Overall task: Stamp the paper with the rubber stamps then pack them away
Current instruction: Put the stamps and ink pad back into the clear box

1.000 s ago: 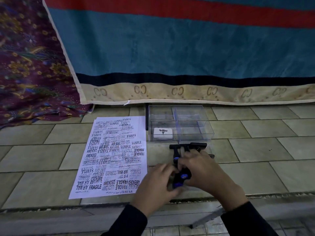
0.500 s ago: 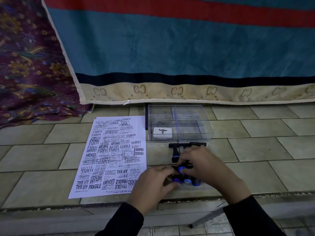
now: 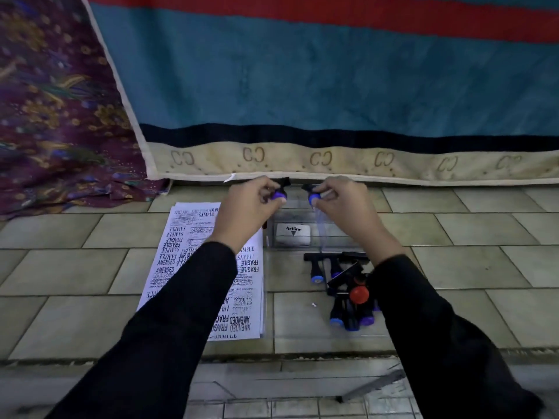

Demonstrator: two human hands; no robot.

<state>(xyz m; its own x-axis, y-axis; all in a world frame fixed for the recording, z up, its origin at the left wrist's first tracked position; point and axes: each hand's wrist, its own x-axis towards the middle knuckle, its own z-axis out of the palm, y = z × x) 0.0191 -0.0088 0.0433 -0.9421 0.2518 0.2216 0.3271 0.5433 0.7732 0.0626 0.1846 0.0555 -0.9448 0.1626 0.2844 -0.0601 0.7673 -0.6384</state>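
The left hand [image 3: 251, 202] pinches a black rubber stamp with blue knob [image 3: 279, 192]. The right hand [image 3: 343, 204] pinches a second blue-knobbed stamp [image 3: 313, 195]. Both are above the far edge of the clear plastic box [image 3: 338, 234]. A pile of stamps [image 3: 351, 297] lies on the near side of the box, and the stamped white paper [image 3: 181, 252] lies to its left.

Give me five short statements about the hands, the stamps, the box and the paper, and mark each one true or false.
1. Each hand holds a stamp by its knob: the left hand the left stamp, the right hand the right stamp. True.
2. The paper is blank. False: it is covered with prints such as FRAGILE and AMENDED.
3. The white Artline pad lies in the clear box. True.
4. All stamps are packed in the box. False: a pile of stamps lies in front of it.
5. Every knob in that pile is blue. False: there is one red knob.
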